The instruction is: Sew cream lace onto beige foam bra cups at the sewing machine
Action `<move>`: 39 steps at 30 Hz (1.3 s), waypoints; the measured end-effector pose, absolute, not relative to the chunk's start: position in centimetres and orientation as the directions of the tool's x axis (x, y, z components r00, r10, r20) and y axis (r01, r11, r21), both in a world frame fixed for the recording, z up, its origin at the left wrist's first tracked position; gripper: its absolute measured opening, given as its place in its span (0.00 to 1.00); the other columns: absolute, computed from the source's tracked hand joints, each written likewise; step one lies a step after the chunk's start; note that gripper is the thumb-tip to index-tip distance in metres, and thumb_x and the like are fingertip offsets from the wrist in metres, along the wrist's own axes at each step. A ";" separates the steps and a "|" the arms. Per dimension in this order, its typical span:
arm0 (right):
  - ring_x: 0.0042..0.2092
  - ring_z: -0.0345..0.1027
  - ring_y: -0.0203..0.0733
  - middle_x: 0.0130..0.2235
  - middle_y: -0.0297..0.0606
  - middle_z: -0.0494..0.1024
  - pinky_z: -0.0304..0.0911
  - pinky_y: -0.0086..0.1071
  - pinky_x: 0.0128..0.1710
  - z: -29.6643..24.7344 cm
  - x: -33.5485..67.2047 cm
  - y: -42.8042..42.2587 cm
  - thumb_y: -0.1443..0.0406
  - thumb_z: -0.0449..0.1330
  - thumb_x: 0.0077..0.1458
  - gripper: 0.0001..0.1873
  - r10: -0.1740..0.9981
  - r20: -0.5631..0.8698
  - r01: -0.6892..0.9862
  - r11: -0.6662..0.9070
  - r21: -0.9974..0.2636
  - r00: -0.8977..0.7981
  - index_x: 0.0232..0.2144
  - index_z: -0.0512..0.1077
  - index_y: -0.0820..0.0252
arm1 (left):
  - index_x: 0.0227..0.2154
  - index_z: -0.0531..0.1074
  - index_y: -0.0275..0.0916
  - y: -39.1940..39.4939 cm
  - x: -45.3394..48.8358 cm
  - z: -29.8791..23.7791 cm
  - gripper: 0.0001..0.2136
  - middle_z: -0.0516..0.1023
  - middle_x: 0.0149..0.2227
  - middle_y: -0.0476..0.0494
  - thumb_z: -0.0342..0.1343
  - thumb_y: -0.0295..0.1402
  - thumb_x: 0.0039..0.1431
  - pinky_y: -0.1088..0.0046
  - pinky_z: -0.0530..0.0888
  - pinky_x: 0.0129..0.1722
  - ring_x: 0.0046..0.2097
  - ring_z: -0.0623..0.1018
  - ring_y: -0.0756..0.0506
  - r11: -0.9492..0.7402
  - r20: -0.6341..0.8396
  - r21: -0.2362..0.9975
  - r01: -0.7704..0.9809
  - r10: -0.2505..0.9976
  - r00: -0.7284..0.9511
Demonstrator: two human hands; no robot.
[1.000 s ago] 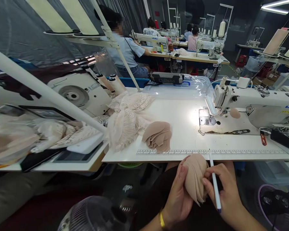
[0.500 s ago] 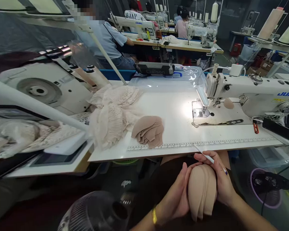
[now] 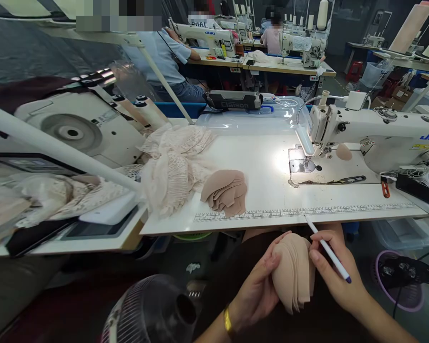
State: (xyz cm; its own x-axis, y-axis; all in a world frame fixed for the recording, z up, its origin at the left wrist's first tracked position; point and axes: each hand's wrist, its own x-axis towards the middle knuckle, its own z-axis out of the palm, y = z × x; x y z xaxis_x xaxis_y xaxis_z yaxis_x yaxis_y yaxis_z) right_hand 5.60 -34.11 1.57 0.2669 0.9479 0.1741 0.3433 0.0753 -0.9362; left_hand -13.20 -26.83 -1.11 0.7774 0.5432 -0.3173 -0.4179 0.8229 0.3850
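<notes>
Over my lap, below the table's front edge, my left hand (image 3: 259, 286) grips a stack of beige fabric pieces (image 3: 295, 274) from the left. My right hand (image 3: 334, 269) touches the stack's right side and holds a white pen (image 3: 327, 250) between its fingers, tip pointing up toward the table. A second pile of beige fabric pieces (image 3: 225, 190) lies on the white table (image 3: 271, 164) by the printed ruler. The white sewing machine (image 3: 372, 138) stands at the right with its lamp on.
A heap of cream lace fabric (image 3: 175, 162) lies left of the beige pile. Another machine (image 3: 75, 133) and more fabric fill the left table. A fan (image 3: 146, 314) sits low by my knee. Other people sew at tables behind.
The stack has risen slightly and tilted in my hands. My right hand slid from behind the stack to its right side, pen now angled up-left. The view shifted a little.
</notes>
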 end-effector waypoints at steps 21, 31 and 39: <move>0.38 0.72 0.38 0.38 0.31 0.74 0.69 0.31 0.39 1.8 4.7 -33.9 0.66 0.59 0.68 0.11 0.932 0.281 0.502 0.135 -0.854 0.228 0.50 0.69 0.48 | 0.54 0.72 0.44 -26.9 -12.4 -1.4 0.24 0.78 0.55 0.38 0.71 0.40 0.57 0.58 0.72 0.57 0.54 0.78 0.37 0.780 -0.357 0.375 -0.501 0.620 0.698; 0.30 0.72 0.37 0.32 0.29 0.75 0.70 0.30 0.31 0.5 3.7 -34.1 0.68 0.63 0.64 0.09 0.883 0.372 0.560 0.161 -0.813 0.287 0.44 0.71 0.50 | 0.55 0.71 0.45 -26.6 -11.7 -0.9 0.27 0.78 0.55 0.41 0.72 0.43 0.54 0.58 0.72 0.58 0.55 0.78 0.38 0.717 -0.424 0.397 -0.573 0.697 0.578; 0.42 0.74 0.46 0.40 0.38 0.80 0.73 0.41 0.42 -1.1 4.1 -34.7 0.66 0.62 0.65 0.16 0.809 0.539 0.440 0.407 -0.801 0.233 0.53 0.70 0.46 | 0.57 0.73 0.49 -26.6 -12.1 -0.9 0.25 0.78 0.57 0.42 0.68 0.47 0.59 0.57 0.69 0.61 0.56 0.77 0.38 0.756 -0.396 0.396 -0.522 0.653 0.646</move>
